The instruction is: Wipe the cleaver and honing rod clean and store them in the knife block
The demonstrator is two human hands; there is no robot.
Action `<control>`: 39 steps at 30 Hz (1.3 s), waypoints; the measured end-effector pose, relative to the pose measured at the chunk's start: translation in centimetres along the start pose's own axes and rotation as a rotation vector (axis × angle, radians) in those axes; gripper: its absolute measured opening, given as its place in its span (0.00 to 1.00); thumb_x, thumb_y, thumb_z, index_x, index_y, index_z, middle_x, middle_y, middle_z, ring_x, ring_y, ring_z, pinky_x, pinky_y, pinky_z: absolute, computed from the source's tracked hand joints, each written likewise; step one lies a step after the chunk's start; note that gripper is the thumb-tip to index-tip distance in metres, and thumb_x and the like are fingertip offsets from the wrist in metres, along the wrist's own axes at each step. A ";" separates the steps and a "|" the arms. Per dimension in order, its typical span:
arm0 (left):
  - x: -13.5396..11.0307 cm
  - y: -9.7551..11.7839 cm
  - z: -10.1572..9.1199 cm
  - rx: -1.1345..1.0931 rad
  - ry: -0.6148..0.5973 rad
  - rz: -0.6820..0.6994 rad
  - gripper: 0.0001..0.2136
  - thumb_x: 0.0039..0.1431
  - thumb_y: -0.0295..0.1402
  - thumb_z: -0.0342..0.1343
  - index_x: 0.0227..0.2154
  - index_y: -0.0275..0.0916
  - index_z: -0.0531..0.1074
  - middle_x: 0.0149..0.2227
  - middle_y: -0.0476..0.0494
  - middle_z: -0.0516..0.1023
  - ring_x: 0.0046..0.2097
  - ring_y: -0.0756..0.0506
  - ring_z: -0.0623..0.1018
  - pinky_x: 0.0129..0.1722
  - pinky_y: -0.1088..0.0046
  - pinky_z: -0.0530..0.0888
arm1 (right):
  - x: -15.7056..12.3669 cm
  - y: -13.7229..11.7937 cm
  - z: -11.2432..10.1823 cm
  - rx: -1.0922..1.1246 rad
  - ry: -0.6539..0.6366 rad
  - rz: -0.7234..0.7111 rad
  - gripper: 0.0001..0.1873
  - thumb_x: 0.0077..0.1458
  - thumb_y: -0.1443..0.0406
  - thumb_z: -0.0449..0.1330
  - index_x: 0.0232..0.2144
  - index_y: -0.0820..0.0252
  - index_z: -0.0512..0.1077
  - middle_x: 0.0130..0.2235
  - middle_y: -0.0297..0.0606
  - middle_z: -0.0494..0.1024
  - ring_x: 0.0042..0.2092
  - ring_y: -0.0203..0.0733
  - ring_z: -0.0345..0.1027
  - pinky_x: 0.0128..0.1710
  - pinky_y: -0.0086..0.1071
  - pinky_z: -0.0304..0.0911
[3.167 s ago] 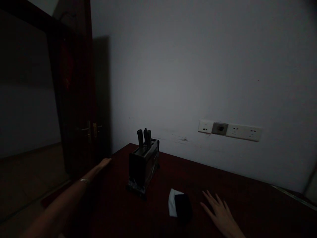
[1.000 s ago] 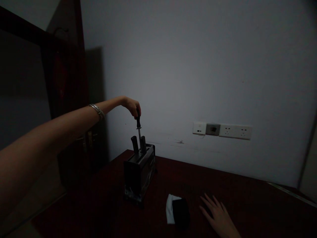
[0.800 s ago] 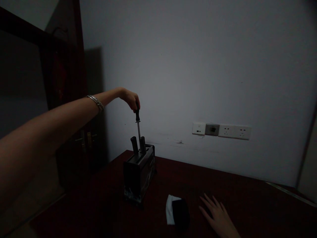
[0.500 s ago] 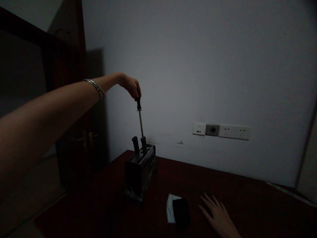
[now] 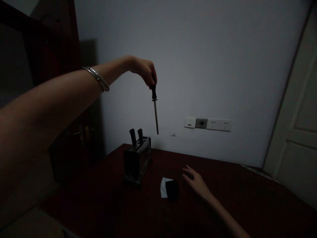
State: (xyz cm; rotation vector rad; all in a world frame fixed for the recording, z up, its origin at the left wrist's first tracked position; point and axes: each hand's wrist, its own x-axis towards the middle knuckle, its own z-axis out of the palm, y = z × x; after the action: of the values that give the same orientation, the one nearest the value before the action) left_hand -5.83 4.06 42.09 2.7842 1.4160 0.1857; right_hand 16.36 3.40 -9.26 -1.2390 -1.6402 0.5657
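I use the knife block as the reference for all positions. It stands upright on the dark red surface, and two black handles project from its top.

Left hand: I have it raised above and to the right of the knife block. Its fingers are closed around the handle of a black-handled rod, gripping it from above. The rod hangs tip down, nearly vertical, with a slight tilt. Its tip is clear of the knife block, above and to the right of it. Metal bracelets encircle the left forearm.

Right hand: I see it to the right of the knife block, fingers extended, spread and holding nothing. I cannot tell whether it touches the surface.

A white-and-black item lies to the right of the knife block, between it and the right hand. Its exact form is too dark to read.

The wall rises behind the knife block. A row of sockets is mounted on it, to the right of the block.
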 end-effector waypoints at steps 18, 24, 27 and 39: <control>-0.4 2.0 26.5 -0.816 0.170 0.385 0.14 0.44 0.29 0.61 0.36 0.32 0.73 0.31 0.43 0.78 0.34 0.49 0.76 0.40 0.71 0.71 | -2.1 -15.7 -1.3 1.401 0.061 0.261 0.29 0.52 0.43 0.44 0.41 0.58 0.66 0.59 0.43 0.60 0.54 0.47 0.62 0.49 0.44 0.60; -1.0 1.7 32.4 -0.895 0.246 0.291 0.12 0.42 0.28 0.61 0.34 0.34 0.74 0.30 0.46 0.77 0.34 0.49 0.76 0.39 0.72 0.70 | -3.0 -12.7 0.0 1.442 0.127 0.331 0.22 0.58 0.50 0.44 0.37 0.59 0.67 0.57 0.43 0.63 0.57 0.41 0.58 0.49 0.38 0.62; -1.4 2.2 34.6 -0.887 0.281 0.272 0.11 0.42 0.28 0.61 0.33 0.35 0.74 0.31 0.46 0.77 0.35 0.48 0.75 0.39 0.71 0.70 | -3.5 -11.2 0.6 1.439 0.193 0.364 0.19 0.57 0.51 0.46 0.34 0.58 0.68 0.54 0.42 0.67 0.56 0.39 0.59 0.49 0.36 0.62; -4.4 6.4 43.8 -0.811 0.528 0.190 0.10 0.47 0.30 0.58 0.34 0.40 0.68 0.36 0.44 0.75 0.40 0.45 0.74 0.41 0.68 0.70 | -3.7 -7.8 -0.7 1.421 0.485 0.348 0.09 0.55 0.58 0.54 0.33 0.56 0.68 0.39 0.34 0.76 0.45 0.35 0.69 0.40 0.28 0.67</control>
State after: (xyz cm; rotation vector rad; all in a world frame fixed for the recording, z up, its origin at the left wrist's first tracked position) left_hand 1.59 -1.38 -1.46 2.2204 0.8130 1.2495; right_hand 13.44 -3.01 -4.21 -0.4559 -0.3192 1.2157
